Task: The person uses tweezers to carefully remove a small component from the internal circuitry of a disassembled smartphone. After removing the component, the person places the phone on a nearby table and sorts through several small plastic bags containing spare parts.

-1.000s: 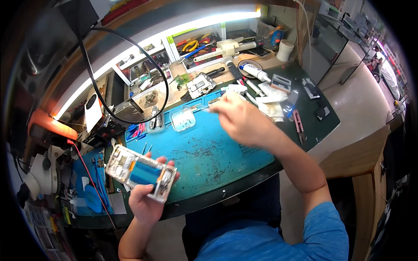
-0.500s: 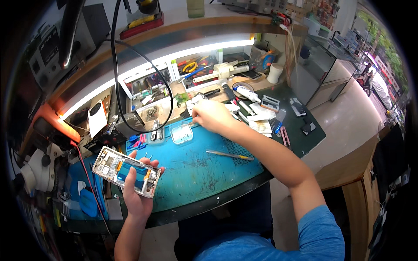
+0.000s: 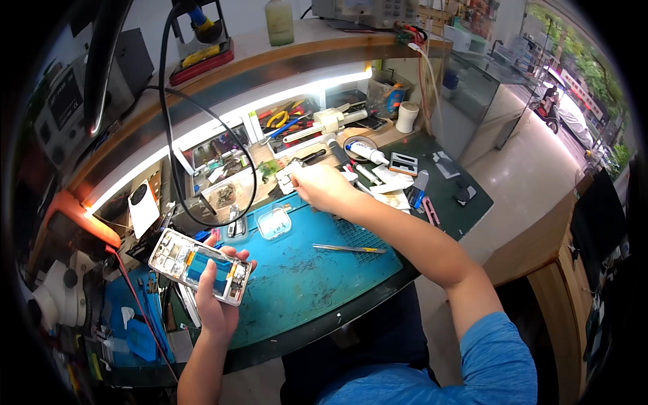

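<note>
My left hand (image 3: pixel 216 295) is closed around an opened smartphone (image 3: pixel 177 258), thumb across its front and fingertips over the far edge. The phone's innards lie bare, with a blue panel in the middle and circuit parts at both ends. Stretched out over the far edge of the blue work mat (image 3: pixel 297 270), my right hand (image 3: pixel 318 187) has its fingers curled together by a small white object (image 3: pixel 286 179). What those fingertips grip is hidden. A clear plastic box (image 3: pixel 275 223) with small bits in it sits just nearer than my right hand. Tweezers (image 3: pixel 349 249) lie on the mat.
A black cable (image 3: pixel 164 115) loops down over the bench's left part. Pliers (image 3: pixel 278 119) and other tools fill trays at the back. A white bottle (image 3: pixel 365 151), a pink cutter (image 3: pixel 430 211) and papers lie at right. An orange meter (image 3: pixel 84 219) stands at left.
The view has shifted slightly, so the bench sits a little farther left. My right hand stays by the white object, and my left hand keeps its hold on the phone.
</note>
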{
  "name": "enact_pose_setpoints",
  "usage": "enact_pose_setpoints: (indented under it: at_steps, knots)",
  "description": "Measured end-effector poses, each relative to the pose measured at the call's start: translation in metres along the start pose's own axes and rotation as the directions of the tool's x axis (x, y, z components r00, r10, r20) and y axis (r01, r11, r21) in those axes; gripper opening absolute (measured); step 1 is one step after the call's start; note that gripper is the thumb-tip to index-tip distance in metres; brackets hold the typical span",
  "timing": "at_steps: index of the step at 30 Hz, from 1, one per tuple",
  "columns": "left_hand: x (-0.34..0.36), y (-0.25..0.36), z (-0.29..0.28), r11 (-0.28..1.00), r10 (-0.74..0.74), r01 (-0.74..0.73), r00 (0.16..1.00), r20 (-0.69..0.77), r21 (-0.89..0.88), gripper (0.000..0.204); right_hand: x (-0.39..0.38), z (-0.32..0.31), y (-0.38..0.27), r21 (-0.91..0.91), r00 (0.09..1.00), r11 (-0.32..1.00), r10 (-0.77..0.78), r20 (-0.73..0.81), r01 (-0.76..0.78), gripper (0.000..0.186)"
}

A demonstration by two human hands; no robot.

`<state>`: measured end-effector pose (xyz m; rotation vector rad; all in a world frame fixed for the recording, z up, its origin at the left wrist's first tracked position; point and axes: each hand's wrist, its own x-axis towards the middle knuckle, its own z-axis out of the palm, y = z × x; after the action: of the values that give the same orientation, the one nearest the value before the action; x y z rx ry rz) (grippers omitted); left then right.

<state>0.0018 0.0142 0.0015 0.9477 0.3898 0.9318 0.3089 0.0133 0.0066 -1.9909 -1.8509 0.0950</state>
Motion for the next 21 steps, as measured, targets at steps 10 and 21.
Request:
enact_pose_setpoints:
  at_steps: [10, 21]
  knots:
    - [0.006, 0.012, -0.011, 0.892, -0.112, 0.107, 0.994, 0.014, -0.439, 0.054, -0.120, 0.013, -0.080, -0.117, 0.888, 0.884, -0.458, -0.037, 0.452, 0.011]
    - [0.002, 0.020, -0.010, 0.728, -0.148, 0.176, 0.984, 0.099, -0.662, 0.057, -0.087, -0.001, -0.139, 0.488, 0.776, 0.667, -0.224, -0.590, 0.563, 0.016]
